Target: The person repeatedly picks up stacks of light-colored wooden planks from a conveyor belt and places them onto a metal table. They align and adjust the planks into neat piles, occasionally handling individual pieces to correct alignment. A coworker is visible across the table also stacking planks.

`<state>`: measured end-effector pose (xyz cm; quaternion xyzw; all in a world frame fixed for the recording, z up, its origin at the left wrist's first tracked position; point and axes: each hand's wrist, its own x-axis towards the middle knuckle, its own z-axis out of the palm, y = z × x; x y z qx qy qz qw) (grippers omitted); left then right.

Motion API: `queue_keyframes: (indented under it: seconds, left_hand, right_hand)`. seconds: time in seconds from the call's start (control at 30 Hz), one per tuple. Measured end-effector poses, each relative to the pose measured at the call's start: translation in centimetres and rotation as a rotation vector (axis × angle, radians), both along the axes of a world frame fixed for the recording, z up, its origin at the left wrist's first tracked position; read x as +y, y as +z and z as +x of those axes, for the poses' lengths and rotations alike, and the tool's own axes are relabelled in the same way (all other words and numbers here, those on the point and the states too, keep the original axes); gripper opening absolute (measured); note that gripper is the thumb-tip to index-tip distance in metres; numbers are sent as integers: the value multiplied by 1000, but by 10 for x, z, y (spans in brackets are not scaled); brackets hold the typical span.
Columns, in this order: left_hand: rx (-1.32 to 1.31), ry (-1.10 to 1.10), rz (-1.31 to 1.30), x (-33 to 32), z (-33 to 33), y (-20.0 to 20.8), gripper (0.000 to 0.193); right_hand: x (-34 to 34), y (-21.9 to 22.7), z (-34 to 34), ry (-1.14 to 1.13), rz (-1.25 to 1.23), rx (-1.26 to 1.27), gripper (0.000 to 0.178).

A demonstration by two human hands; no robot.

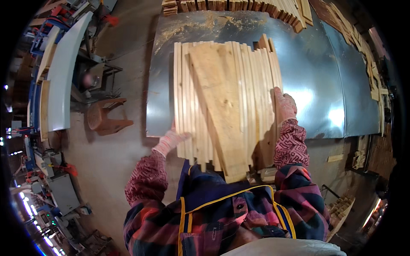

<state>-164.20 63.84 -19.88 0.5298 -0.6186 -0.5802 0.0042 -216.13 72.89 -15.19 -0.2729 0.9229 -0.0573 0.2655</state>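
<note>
A row of pale wooden strips (181, 94) stands side by side on the metal tabletop, with uneven ends overhanging its near edge. One wider, knotty board (220, 102) lies slantwise across the top, its near end closest to my body. My left hand (171, 140), in a light glove, grips the row's near left corner with the thumb over the top. At the right side of the row, my right hand (285, 104), also gloved, is pressed along the outermost strip. Its fingertips are partly hidden. Two strips (265, 42) at the far right stick out beyond the others.
The shiny metal tabletop (316, 81) extends to the right, with sawdust (200, 25) at its far left. More wooden strips (239, 5) are stacked along the back. A brown stool (109, 117) and a long pale panel (70, 72) beside machinery are on the left.
</note>
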Motion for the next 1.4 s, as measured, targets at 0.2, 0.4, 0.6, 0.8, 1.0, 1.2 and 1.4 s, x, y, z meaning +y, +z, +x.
queue_keyframes:
  seconds: [0.2,0.4,0.6,0.8,1.0,1.2,1.4]
  left_hand:
    - [-416,-234,-258,-21,62,50,79]
    - [-595,-40,-182,-17,49,53,99]
    - [-164,0,-152,-14,63,50,111]
    - [-84,-27,-160,-9,77,58,116]
    - [-155,-189,-260,18,138,73,98]
    - [416,-245,120,48,147,86,91]
    - [581,-211,714,112,146,125,116]
  right_hand:
    - [62,12,102,-179,-300,-318,84]
    - [114,64,175,-16,-155,-170,96]
    - [96,122,358,459,-340,112,91]
    - [44,132,440,105,91,175,114]
    - [27,131,421,-162,193,-72,125]
    - [113,143,510,-395,-644,-761,116]
    - [209,119,622,-411,-943,-1047,115]
